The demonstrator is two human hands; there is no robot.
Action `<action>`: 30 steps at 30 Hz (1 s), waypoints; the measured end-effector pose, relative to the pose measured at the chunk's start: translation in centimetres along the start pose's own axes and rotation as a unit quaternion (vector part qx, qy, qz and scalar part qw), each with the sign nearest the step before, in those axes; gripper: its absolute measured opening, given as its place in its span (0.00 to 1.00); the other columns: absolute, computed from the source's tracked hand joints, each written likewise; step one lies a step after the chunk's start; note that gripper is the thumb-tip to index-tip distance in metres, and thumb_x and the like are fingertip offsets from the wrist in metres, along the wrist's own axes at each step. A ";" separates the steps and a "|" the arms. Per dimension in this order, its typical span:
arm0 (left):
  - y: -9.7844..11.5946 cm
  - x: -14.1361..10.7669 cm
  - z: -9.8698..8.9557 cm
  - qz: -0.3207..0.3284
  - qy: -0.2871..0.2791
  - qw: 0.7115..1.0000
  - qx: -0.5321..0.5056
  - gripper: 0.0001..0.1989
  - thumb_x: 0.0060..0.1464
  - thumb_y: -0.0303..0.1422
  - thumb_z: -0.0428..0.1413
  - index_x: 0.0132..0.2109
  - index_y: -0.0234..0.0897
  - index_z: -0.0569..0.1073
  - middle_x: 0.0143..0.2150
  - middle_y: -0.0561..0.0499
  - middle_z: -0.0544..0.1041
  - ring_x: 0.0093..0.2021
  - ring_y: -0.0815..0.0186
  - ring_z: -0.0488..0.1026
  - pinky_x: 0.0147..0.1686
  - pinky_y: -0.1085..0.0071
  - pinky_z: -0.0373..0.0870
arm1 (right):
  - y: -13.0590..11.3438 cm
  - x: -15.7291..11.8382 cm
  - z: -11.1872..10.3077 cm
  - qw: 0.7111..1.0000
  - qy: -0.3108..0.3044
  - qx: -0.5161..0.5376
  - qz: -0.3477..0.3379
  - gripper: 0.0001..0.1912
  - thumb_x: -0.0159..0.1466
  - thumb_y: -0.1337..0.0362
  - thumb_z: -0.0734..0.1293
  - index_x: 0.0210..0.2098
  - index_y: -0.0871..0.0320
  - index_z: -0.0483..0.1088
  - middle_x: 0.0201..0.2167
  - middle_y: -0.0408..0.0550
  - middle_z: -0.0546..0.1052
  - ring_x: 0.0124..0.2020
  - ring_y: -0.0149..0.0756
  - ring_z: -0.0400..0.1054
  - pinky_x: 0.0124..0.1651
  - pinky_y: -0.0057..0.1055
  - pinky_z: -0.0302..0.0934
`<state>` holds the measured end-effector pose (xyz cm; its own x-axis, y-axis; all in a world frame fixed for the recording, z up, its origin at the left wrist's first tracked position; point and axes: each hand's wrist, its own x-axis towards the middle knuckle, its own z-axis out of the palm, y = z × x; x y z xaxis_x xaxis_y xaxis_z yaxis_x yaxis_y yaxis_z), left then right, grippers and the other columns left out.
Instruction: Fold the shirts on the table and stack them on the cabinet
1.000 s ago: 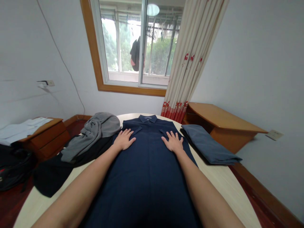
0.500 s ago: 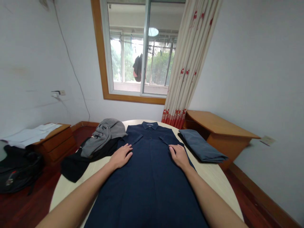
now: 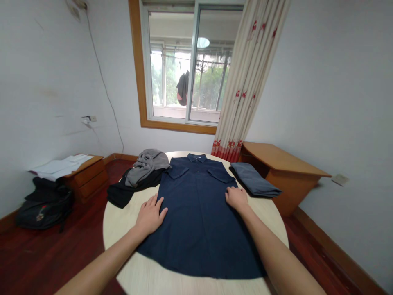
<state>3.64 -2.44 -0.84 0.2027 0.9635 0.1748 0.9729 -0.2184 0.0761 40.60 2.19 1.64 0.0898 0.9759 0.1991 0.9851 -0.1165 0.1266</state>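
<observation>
A dark navy short-sleeved shirt point(image 3: 196, 221) lies spread front up on a round pale table point(image 3: 123, 223). Its collar points toward the window and its sleeves are folded inward over the chest. Flat on the shirt's left edge rests my left hand point(image 3: 150, 215), open with fingers spread. On the right edge, below the sleeve, my right hand point(image 3: 237, 198) lies with its fingers slightly bent, holding nothing that I can see.
Grey and black clothes point(image 3: 147, 166) are heaped at the table's back left. A folded grey-blue garment point(image 3: 254, 180) lies at the right, beside a wooden desk point(image 3: 285, 164). A black backpack point(image 3: 46, 205) sits on the floor near a small drawer cabinet point(image 3: 92, 178).
Both hands have slid down along the shirt's sides toward me. The view has shifted, so the shirt's curved hem and the near part of the table now show.
</observation>
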 end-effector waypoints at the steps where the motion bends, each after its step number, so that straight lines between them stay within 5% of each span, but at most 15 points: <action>1: 0.2 -0.6 -0.3 -0.003 0.006 1.000 0.003 0.26 0.66 0.42 0.47 0.65 0.34 0.67 0.67 0.35 0.64 0.66 0.48 0.61 0.61 0.53 0.60 | -0.9 0.0 -0.5 1.000 -0.006 0.013 -0.006 0.16 0.68 0.62 0.60 0.47 0.63 0.75 0.47 0.61 0.78 0.49 0.50 0.72 0.51 0.42 0.56; 8: -0.9 -1.8 -1.3 -0.074 -0.033 0.984 -0.160 0.36 0.58 0.38 0.55 0.70 0.31 0.54 0.56 0.35 0.72 0.52 0.51 0.74 0.52 0.61 0.68 | -7.0 -0.4 0.0 0.974 0.043 0.206 -0.084 0.16 0.67 0.59 0.61 0.49 0.57 0.74 0.48 0.54 0.78 0.50 0.44 0.70 0.51 0.36 0.60; 15: -2.3 0.6 -2.2 -0.074 -0.101 0.919 -0.374 0.35 0.50 0.37 0.58 0.64 0.32 0.62 0.38 0.48 0.77 0.42 0.55 0.76 0.44 0.61 0.72 | -5.0 -0.1 3.0 0.931 0.056 0.338 -0.129 0.11 0.65 0.63 0.64 0.44 0.56 0.76 0.48 0.51 0.78 0.51 0.42 0.69 0.57 0.39 0.60; 21: 2.9 2.0 -5.1 0.039 -0.034 0.920 -0.389 0.30 0.48 0.29 0.56 0.60 0.37 0.67 0.49 0.45 0.76 0.50 0.56 0.74 0.53 0.59 0.69 | -4.7 0.1 3.1 0.923 0.051 0.359 -0.132 0.10 0.64 0.62 0.66 0.43 0.56 0.77 0.48 0.51 0.78 0.51 0.41 0.69 0.58 0.39 0.59; 26: 9.1 1.8 -5.2 0.153 -0.063 0.915 -0.367 0.30 0.48 0.22 0.53 0.61 0.38 0.67 0.57 0.44 0.74 0.56 0.57 0.71 0.59 0.61 0.65 | -4.8 0.2 3.4 0.921 0.049 0.363 -0.132 0.10 0.64 0.63 0.66 0.43 0.57 0.76 0.49 0.51 0.78 0.52 0.41 0.69 0.58 0.39 0.59; 30: 11.8 0.9 -4.0 0.197 -0.117 0.922 -0.313 0.29 0.48 0.21 0.53 0.59 0.39 0.70 0.56 0.44 0.75 0.55 0.55 0.72 0.59 0.60 0.66 | -4.7 0.2 3.5 0.918 0.048 0.370 -0.136 0.10 0.64 0.63 0.66 0.43 0.57 0.77 0.48 0.51 0.78 0.51 0.40 0.69 0.58 0.39 0.59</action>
<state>14.87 -4.76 4.16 0.6165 0.7811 0.0994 0.5781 -0.5347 0.6163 36.46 3.55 -2.29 -0.1519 0.9254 0.3473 0.8024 0.3206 -0.5033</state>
